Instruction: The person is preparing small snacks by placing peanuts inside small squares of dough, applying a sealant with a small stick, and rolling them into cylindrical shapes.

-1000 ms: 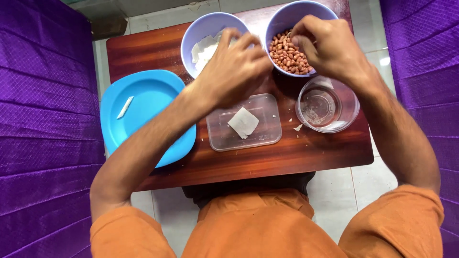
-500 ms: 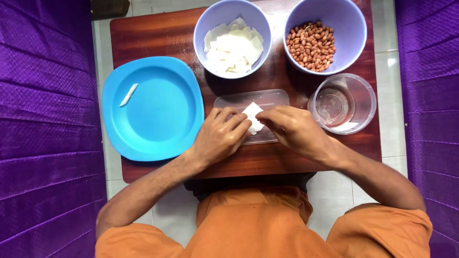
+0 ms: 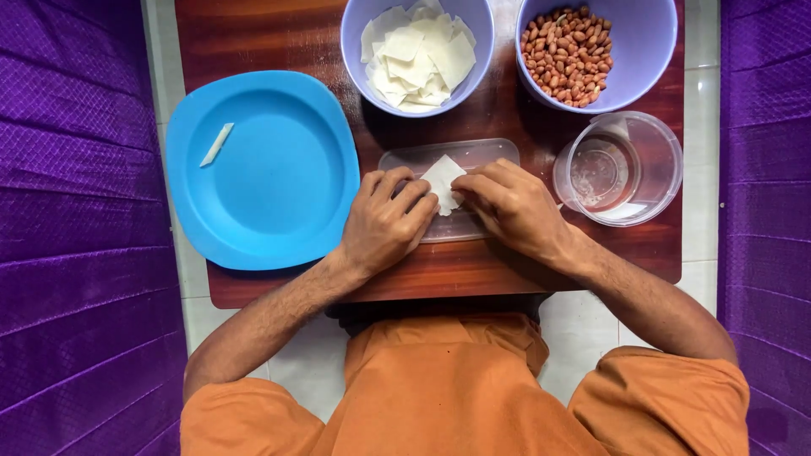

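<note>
The work surface is a low wooden table (image 3: 253, 34) with a dark reddish-brown, glossy top showing visible grain. It stands on a floor of pale tiles (image 3: 701, 245), visible along the table's edges and below its near side. Purple fabric (image 3: 76, 253) with a quilted, diamond-stitched pattern and horizontal folds covers the left side; matching purple fabric (image 3: 764, 211) covers the right side. Lighting is even and diffuse, producing soft reflections on the tabletop and faint shadows.

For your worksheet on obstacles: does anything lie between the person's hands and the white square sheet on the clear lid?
Nothing visible does. The left hand and right hand already touch the white square sheet on the clear lid.
</note>
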